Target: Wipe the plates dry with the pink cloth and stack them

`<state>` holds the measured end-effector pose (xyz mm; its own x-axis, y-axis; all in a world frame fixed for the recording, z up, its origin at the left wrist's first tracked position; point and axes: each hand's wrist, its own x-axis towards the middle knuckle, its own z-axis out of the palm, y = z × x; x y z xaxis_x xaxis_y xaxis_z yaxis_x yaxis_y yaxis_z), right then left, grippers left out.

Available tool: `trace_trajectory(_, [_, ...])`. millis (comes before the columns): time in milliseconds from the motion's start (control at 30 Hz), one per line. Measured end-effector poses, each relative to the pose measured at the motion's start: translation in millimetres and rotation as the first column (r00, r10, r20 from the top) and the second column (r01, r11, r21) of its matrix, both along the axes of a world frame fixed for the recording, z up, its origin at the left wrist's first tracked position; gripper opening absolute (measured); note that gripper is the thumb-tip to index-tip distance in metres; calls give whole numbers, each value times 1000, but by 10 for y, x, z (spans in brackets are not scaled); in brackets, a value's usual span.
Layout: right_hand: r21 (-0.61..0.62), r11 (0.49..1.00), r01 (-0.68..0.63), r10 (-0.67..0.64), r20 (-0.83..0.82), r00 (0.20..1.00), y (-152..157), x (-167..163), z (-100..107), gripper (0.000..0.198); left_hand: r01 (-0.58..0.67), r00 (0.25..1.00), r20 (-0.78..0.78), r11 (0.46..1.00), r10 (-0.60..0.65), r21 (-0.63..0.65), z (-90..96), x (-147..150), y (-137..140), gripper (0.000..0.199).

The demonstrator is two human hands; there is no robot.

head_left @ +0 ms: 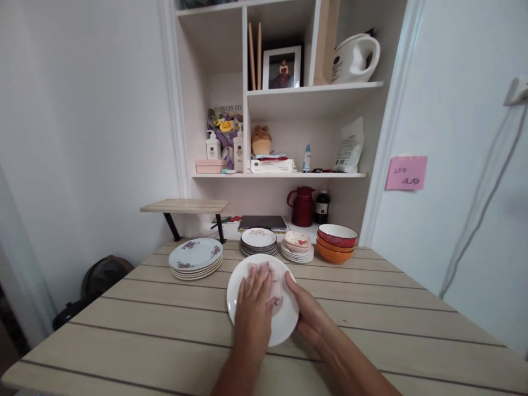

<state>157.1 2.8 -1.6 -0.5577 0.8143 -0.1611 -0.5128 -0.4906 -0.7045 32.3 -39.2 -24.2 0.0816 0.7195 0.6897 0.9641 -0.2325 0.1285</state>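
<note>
A white round plate (284, 329) is tilted up toward me above the front middle of the table. My right hand (309, 313) grips its right edge, thumb on the upper face and the other fingers mostly hidden beneath. On the plate's middle lies a crumpled pale pink cloth (275, 280). My left hand (256, 308) lies palm down over this cloth, fingers stretched out flat and pressing it against the plate. Part of the cloth shows past the fingertips and beside the thumb.
Behind the plate stand stacked floral plates (196, 254), dark-rimmed plates (258, 239), small dishes (297, 254) and red and orange bowls (336, 253). A small raised shelf (185, 206) is at the back left. A red jug (303, 206) stands beyond the slatted table (165, 330).
</note>
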Motion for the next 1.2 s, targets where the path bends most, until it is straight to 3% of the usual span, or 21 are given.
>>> trace_trajectory(167, [-36, 999, -13, 8, -114, 993, 109, 93, 29, 50, 258, 960, -99, 965, -261, -41, 76, 56, -38, 53])
trace_trajectory(267, [-54, 998, -29, 21, -155, 988, 193, 222, 79, 57, 305, 944, -123, 952, -307, -30, 82, 69, -44, 48])
trace_trajectory(467, [-72, 994, 79, -91, -188, 978, 229, 346, 173, 66, 95, 994, -65, 989, -88, 115, 61, 38, -68, 47])
trace_trajectory(633, [-89, 994, 57, -60, -24, 998, 81, 200, 167, 64, -116, 993, 34, 985, 112, 131, 17, -35, -52, 46])
trace_trajectory(733, [-74, 996, 48, -43, 65, 997, -15, 106, 152, 62, -159, 986, 60, 983, 154, 96, -16, -67, -11, 44])
trace_trajectory(867, [-83, 996, 28, -21, 86, 996, -57, 45, 133, 56, -81, 997, -11, 995, 82, 54, -44, -40, 49, 47])
trace_trajectory(1067, [-92, 995, 27, -30, -31, 999, 70, 91, 91, 43, 155, 975, -160, 988, -154, -4, -40, 52, 76, 52])
trace_trajectory(1200, [-99, 995, -15, 4, -105, 994, 174, 192, 83, 51, 208, 959, -197, 978, -203, 8, 10, 54, -1, 48])
